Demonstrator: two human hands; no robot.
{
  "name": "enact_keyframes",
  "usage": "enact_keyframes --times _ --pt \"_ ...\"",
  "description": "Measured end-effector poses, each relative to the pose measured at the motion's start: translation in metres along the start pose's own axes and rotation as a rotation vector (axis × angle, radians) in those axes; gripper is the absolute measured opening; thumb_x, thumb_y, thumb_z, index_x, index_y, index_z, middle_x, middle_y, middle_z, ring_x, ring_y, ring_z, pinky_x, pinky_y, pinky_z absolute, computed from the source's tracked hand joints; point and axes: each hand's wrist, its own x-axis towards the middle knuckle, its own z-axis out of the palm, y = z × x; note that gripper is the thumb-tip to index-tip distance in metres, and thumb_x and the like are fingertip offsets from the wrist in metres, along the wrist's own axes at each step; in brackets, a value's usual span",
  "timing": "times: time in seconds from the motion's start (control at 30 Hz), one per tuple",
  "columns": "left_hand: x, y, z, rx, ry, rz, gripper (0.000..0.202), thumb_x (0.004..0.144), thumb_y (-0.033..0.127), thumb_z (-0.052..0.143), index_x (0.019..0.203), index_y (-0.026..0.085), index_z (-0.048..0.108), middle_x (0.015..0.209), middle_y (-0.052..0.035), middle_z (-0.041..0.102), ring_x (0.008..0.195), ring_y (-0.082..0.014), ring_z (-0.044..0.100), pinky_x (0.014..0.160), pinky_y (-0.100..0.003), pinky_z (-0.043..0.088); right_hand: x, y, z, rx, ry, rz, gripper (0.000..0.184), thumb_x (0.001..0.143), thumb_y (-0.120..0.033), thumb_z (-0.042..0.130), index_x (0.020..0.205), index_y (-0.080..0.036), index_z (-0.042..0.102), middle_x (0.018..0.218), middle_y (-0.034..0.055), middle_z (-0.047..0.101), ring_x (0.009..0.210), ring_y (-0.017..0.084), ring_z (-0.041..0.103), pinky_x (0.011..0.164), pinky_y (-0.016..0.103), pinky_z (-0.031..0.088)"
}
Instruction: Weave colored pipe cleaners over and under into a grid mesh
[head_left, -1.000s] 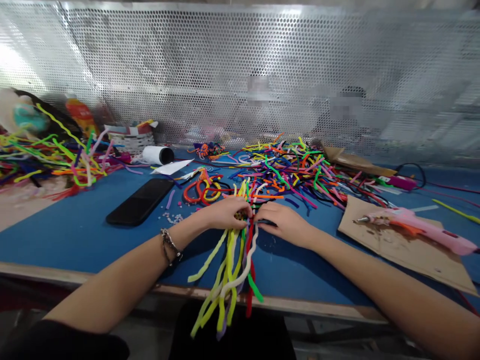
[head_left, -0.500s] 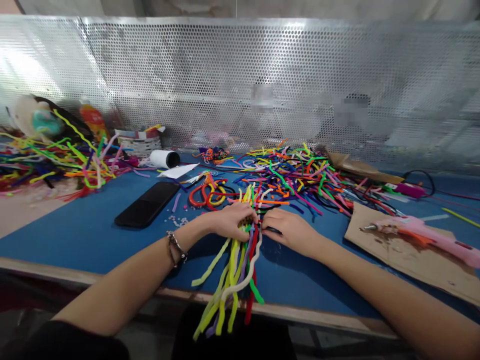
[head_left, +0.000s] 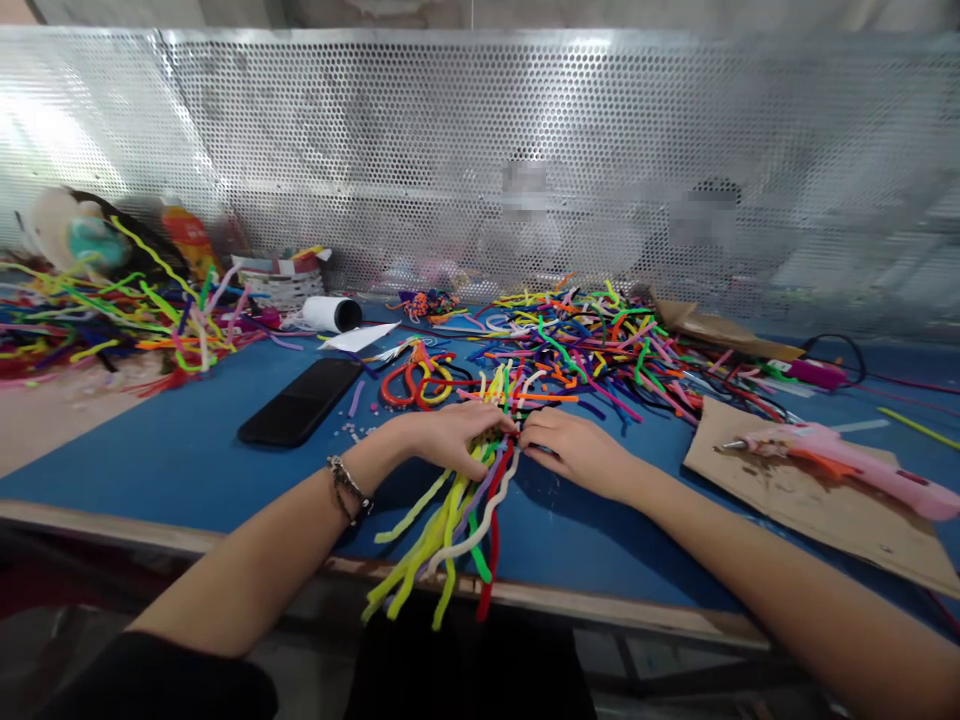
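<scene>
A bundle of pipe cleaners [head_left: 429,535], yellow, purple, white, red and green, lies over the front edge of the table with its strands crossed near the top. My left hand [head_left: 454,438] rests on the bundle from the left, thumb and fingers closed around the crossed part. From the right, my right hand [head_left: 577,452] pinches at the same crossing, its fingertips almost touching those of the left. Orange and black strands run sideways just beyond my fingers. The fingers hide much of the crossing.
A heap of loose pipe cleaners [head_left: 592,345] lies behind my hands, another pile [head_left: 97,320] at the left. Scissors [head_left: 420,385] and a black phone [head_left: 300,402] lie left of my hands. At the right a pink glue gun [head_left: 847,465] rests on cardboard [head_left: 810,520]. Perforated metal [head_left: 375,150] backs the table.
The hanging ends of the bundle have shifted up and slightly left. My right hand has drawn in closer to my left, and the dark piece under its fingers no longer shows.
</scene>
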Motion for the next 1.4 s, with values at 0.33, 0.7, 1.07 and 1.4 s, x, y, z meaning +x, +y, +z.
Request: enact_keyframes --times 0.33,0.7,1.07,1.4 --pt "0.001 -0.011 -0.001 -0.017 0.01 0.08 0.03 0.069 0.016 0.055 0.098 0.015 0.048 0.099 -0.0036 0.05 0.093 -0.0163 0.045 0.085 -0.025 0.035 0.002 -0.002 -0.002 -0.048 -0.039 0.005 0.017 0.084 -0.014 0.041 0.076 -0.014 0.056 0.073 0.006 0.057 0.07 0.016 0.051 0.064 0.026 0.041" --pt "0.005 -0.013 0.0 -0.015 0.058 0.156 0.019 0.069 0.021 0.062 0.085 0.015 0.053 0.094 -0.0036 0.053 0.092 -0.0174 0.048 0.081 -0.025 0.037 0.005 -0.011 0.001 0.105 0.047 -0.135 0.029 0.088 -0.014 0.032 0.101 -0.013 0.057 0.1 0.0102 0.061 0.095 0.016 0.053 0.082 0.029 0.043" --pt "-0.003 -0.017 -0.012 -0.119 -0.038 0.203 0.02 0.08 0.018 0.052 0.096 0.018 0.063 0.113 -0.0059 0.057 0.103 -0.0173 0.052 0.09 -0.026 0.036 0.005 -0.009 0.004 0.257 -0.001 -0.053 0.025 0.086 -0.015 0.036 0.091 -0.014 0.061 0.088 0.0104 0.062 0.085 0.016 0.057 0.076 0.03 0.048" --pt "-0.008 -0.006 -0.015 -0.043 -0.041 0.181 0.027 0.08 0.017 0.047 0.102 0.019 0.062 0.116 -0.0046 0.057 0.105 -0.0163 0.052 0.091 -0.024 0.036 0.0 -0.008 0.001 0.287 0.067 -0.069 0.027 0.087 -0.017 0.039 0.094 -0.012 0.065 0.09 0.0107 0.066 0.087 0.015 0.06 0.079 0.025 0.048"
